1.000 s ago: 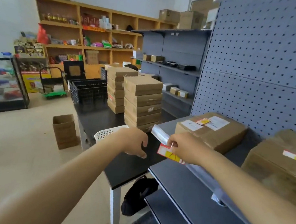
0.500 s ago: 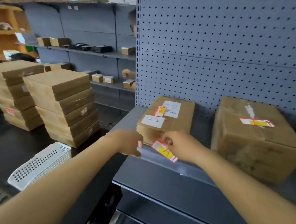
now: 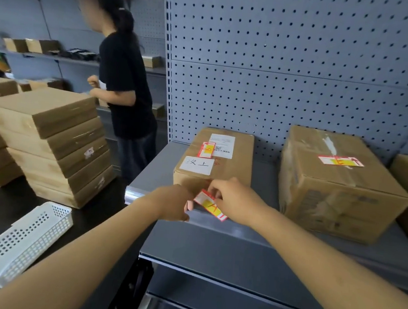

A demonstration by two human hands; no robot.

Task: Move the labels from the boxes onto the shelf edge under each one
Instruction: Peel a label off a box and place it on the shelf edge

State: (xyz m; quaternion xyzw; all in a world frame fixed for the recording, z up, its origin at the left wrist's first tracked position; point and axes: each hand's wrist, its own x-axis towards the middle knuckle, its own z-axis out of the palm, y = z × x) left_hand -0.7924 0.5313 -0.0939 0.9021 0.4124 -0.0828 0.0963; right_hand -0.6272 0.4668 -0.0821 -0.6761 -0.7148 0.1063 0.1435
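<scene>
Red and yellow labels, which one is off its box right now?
The label pinched by the right hand at the shelf edge; the other two sit on box tops.

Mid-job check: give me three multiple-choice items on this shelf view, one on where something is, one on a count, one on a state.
1. Where is the label that the right hand pinches?
A. On top of the right box
B. At the shelf edge, in front of the left box
C. In the white basket

2. How many red-and-yellow labels lie on the left box's top?
A. None
B. One
C. Three

3. What is the left hand doing?
A. Fingers curled at the label's left end by the shelf edge
B. Lifting the white basket
C. Resting flat on the right box

Answers: 1 B, the label sits slanted against the shelf edge below the left box. 2 B, a single red-and-yellow label lies beside the white shipping sticker. 3 A, its fingertips meet the label's left end; the exact grip is hidden.
</scene>
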